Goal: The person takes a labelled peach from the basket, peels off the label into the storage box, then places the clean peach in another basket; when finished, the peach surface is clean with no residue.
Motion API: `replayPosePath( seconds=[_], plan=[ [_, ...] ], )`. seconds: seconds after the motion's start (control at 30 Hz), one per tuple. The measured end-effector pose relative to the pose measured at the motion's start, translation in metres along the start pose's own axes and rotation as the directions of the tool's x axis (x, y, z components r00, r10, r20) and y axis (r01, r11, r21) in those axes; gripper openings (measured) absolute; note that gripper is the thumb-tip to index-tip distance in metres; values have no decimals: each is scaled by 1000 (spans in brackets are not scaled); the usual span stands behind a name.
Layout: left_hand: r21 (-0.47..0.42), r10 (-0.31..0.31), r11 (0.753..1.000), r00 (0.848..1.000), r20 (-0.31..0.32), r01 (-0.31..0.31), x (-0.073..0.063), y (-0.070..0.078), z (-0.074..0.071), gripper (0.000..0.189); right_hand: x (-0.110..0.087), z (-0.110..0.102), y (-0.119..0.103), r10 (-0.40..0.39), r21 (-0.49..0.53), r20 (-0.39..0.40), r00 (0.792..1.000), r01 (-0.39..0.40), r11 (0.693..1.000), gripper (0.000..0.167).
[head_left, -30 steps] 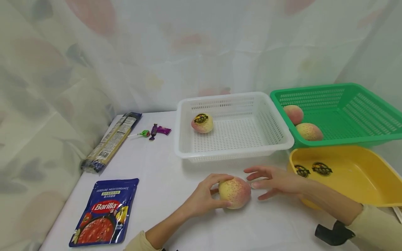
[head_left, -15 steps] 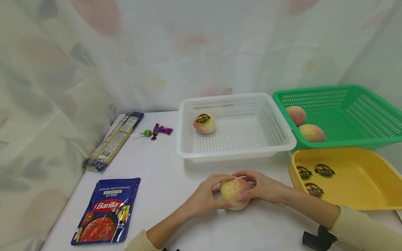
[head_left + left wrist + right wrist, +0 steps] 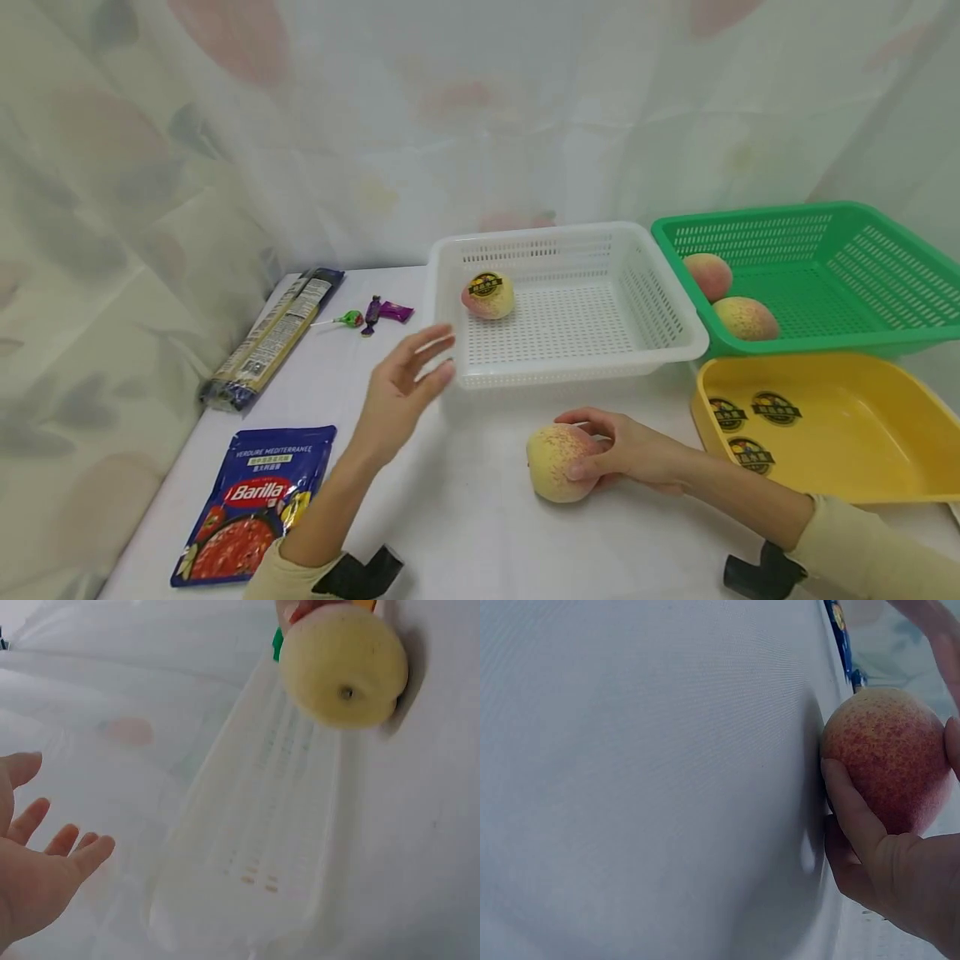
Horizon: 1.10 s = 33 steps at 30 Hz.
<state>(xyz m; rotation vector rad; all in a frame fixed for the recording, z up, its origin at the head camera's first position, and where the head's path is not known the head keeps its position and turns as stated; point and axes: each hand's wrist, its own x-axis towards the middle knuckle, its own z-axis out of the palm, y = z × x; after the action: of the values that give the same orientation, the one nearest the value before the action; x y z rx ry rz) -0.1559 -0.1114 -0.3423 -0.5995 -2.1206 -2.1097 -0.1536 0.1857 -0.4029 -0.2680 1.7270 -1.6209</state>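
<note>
A yellow and pink peach [image 3: 553, 467] is on the white table in front of the white basket. My right hand [image 3: 626, 450] grips it from the right, thumb on the near side and fingers behind. In the right wrist view the reddish side of the peach [image 3: 889, 754] faces the camera. My left hand [image 3: 405, 392] is raised off the fruit, fingers apart and holding nothing, close to the front left corner of the white basket [image 3: 570, 367]. Another peach [image 3: 491, 304], with a black label, lies inside that basket.
At the right are a green basket [image 3: 810, 337] with two peaches and a yellow tray [image 3: 862, 433] with several black stickers. A blue Barilla pouch [image 3: 255, 504], a long pasta packet [image 3: 273, 337], a lollipop [image 3: 349, 318] and two purple candies [image 3: 395, 312] are at the left.
My right hand came in from the right and took hold of the peach. My left hand let go of it and moved up and left. A third sticker shows in the yellow tray.
</note>
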Motion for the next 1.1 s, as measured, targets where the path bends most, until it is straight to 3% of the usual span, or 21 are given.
replayPosePath(
  seconds=[0.1,0.2,0.3,0.43,0.57,0.83,0.97,1.1],
  plan=[
    [63,-60,995,979,-193,74,8,-6,-16,45,0,0,-1,3,-11,-8,1000,-3,1000,72],
    [79,-166,977,945,-283,196,14,-18,-27,46,0,1,0,9,-23,-18,1000,-10,1000,72],
    [61,-269,954,926,-264,295,17,-31,-30,49,-1,1,0,13,-26,-25,1000,-13,1000,73],
    [47,-320,942,929,-187,334,16,-46,-25,52,-1,1,1,10,-24,-29,1000,-11,1000,73],
    [19,-330,942,933,-145,336,15,-52,-18,54,0,0,3,1,-13,-26,1000,-2,1000,72],
    [-8,-332,942,930,-157,335,14,-52,-13,53,-4,-5,-2,-11,24,-23,1000,12,1000,69],
    [-29,-330,944,931,-153,330,14,-52,-13,53,-17,-16,-22,-34,-16,-1,999,34,999,70],
    [-52,-328,945,933,-147,324,14,-52,-12,53,-37,-37,-54,-101,-120,56,993,107,987,67]
  ],
)
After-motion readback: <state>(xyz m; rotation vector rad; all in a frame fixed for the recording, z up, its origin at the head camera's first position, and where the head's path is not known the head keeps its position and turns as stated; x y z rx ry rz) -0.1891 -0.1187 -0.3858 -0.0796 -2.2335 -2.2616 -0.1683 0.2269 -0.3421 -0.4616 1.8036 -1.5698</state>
